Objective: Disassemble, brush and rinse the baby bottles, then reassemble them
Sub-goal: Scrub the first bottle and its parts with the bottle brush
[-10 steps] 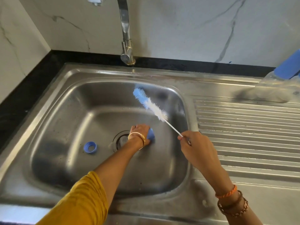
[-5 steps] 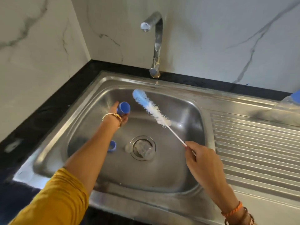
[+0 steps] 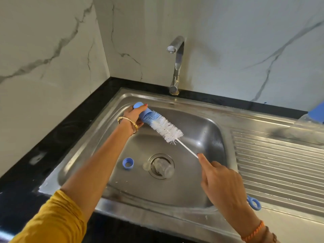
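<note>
My left hand [image 3: 133, 115] grips a blue bottle cap [image 3: 142, 111] above the far left corner of the steel sink [image 3: 175, 183]. The blue tip of the bottle brush [image 3: 164, 126] sits inside the cap's mouth. My right hand [image 3: 222, 183] holds the brush's thin white handle over the basin. A blue screw ring [image 3: 128, 163] lies on the sink floor left of the drain. A clear bottle part [image 3: 162, 166] rests on the drain. Another baby bottle [image 3: 310, 123] with a blue top lies on the drainboard at far right.
The tap [image 3: 176, 67] stands behind the basin with no water running. The ribbed drainboard [image 3: 277, 165] stretches to the right. A black counter edge [image 3: 70, 130] and marble walls enclose the left and back. The brush's blue loop end [image 3: 254, 204] shows under my right hand.
My left hand lifted the blue cap from the sink floor to the far left. The brush tip has entered the cap.
</note>
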Tool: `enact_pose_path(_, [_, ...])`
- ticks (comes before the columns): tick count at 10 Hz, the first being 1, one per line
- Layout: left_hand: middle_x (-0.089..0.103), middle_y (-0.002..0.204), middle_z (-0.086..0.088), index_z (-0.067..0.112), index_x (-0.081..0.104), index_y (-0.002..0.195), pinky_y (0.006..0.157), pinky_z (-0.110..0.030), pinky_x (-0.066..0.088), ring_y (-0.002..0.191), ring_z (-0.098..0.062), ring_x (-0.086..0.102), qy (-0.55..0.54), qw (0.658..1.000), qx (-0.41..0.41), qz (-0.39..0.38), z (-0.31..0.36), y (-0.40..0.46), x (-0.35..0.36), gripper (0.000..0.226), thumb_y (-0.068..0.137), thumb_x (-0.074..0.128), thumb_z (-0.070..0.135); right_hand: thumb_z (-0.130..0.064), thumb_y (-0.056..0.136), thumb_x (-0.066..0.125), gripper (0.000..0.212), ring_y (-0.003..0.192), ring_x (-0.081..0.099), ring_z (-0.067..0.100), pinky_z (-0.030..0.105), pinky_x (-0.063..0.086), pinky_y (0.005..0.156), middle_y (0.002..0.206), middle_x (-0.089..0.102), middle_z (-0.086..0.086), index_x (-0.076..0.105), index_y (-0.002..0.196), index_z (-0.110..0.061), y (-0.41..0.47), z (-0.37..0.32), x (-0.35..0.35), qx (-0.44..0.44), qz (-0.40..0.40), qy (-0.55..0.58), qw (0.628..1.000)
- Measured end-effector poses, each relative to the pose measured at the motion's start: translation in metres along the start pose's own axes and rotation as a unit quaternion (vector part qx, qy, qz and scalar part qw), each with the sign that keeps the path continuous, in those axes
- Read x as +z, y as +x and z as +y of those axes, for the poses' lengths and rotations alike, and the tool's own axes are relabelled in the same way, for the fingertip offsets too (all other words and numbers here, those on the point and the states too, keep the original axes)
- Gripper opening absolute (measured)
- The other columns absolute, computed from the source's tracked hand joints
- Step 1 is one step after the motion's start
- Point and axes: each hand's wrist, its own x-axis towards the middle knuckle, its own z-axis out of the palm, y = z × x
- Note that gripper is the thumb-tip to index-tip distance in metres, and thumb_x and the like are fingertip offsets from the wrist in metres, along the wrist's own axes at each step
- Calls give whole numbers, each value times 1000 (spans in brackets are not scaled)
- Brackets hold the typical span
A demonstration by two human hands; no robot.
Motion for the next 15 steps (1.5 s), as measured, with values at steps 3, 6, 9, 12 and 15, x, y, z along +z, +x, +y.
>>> enact_pose_path(3, [59,93,-6,12,48,118,66,-30,53,75,-17,59,-98,991,-14,-92,23,-12,-6,27,91,52,15,-17,96,46,32,32,27,8,14,20,31,42,32,-8,74,82,-19,15,1,14,295,-255,612,688])
enact_pose_path(6, [48,133,-13,11,39,135,100,-46,44,116,-31,53,-44,998,-14,44,38,-8,25,59,87,61,36,-22,69,80,21,41,56,31,26,41,36,60,60,13,70,79,-7,25,19,17,73,179,34,981])
enact_pose_path(9, [57,107,-6,12,53,114,90,-38,49,97,-22,57,-109,993,29,31,39,-12,18,29,91,55,28,-31,87,59,37,36,45,23,22,29,39,45,50,6,66,61,-4,16,50,7,107,82,166,977])
enact_pose_path(12, [56,107,-11,10,51,112,89,-41,49,100,-25,59,-217,975,34,24,50,-23,11,30,91,54,32,-22,78,73,20,41,41,20,25,33,41,49,49,6,62,68,-10,19,45,8,92,-26,290,952])
enact_pose_path(15, [54,107,-5,10,42,133,63,-25,51,94,-17,57,-113,989,90,-39,57,-27,7,48,90,57,23,-33,74,59,27,29,24,4,10,16,29,42,30,-6,58,53,-16,11,34,-20,342,-308,700,546])
